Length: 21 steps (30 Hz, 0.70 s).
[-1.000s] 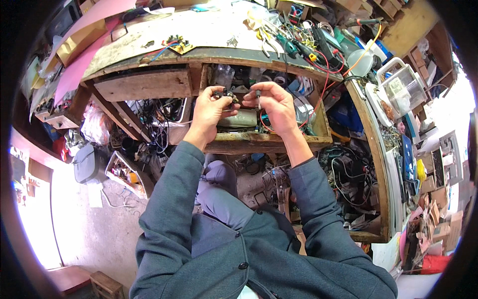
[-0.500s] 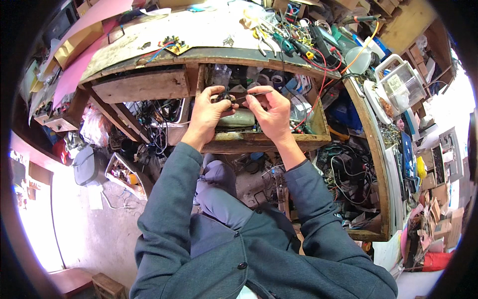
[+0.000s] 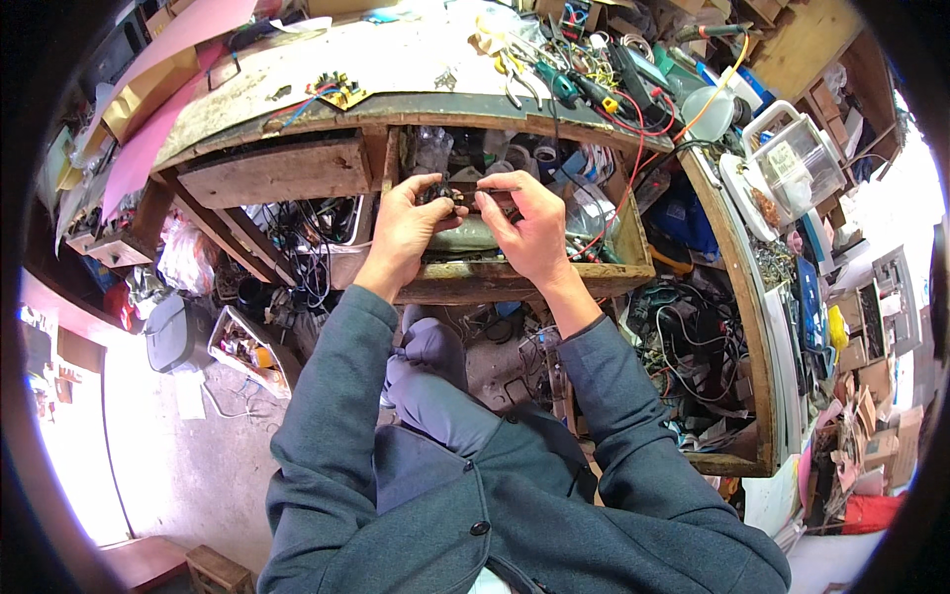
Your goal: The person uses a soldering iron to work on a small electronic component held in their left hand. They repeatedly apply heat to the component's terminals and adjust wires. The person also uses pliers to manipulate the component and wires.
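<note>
Left hand [image 3: 404,230] clamped on small black part [image 3: 445,189], right hand [image 3: 529,230] pinching thin dark tool [image 3: 507,189] just right of it, contact unclear from here; both over open wooden drawer [image 3: 480,284], near side of surface [image 3: 416,64].

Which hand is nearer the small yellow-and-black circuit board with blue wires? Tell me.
Left: the left hand is below the circuit board in the picture, slightly to its right; the right hand is also below it, but farther right.
</note>
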Tool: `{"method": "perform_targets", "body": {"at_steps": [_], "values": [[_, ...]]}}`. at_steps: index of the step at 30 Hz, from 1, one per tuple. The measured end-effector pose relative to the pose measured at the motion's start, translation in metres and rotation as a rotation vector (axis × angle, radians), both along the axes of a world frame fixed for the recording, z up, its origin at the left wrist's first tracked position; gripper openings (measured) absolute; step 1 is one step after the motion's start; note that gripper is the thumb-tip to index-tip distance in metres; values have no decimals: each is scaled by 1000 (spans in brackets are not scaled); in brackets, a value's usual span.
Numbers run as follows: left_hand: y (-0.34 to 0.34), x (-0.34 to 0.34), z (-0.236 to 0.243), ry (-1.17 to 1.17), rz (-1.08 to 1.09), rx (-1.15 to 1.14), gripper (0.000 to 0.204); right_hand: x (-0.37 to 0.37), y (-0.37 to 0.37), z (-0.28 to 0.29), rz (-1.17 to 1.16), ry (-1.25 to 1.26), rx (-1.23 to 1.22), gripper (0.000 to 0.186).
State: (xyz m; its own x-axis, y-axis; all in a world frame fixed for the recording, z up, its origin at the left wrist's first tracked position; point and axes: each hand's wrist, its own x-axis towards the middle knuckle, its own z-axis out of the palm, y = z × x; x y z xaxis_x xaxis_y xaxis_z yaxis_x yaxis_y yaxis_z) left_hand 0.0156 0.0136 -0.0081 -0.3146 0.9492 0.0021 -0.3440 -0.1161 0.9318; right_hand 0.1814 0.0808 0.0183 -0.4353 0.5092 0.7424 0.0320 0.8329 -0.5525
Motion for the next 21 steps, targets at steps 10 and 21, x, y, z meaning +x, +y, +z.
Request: {"method": "perform_targets", "body": {"at_steps": [10,21], "values": [[2,-2,-5,5,5,11,42,-2,1,2,57,3,32,18],[1,-2,-4,-83,41,43,40,2,-1,2,-24,-32,199,17]]}}
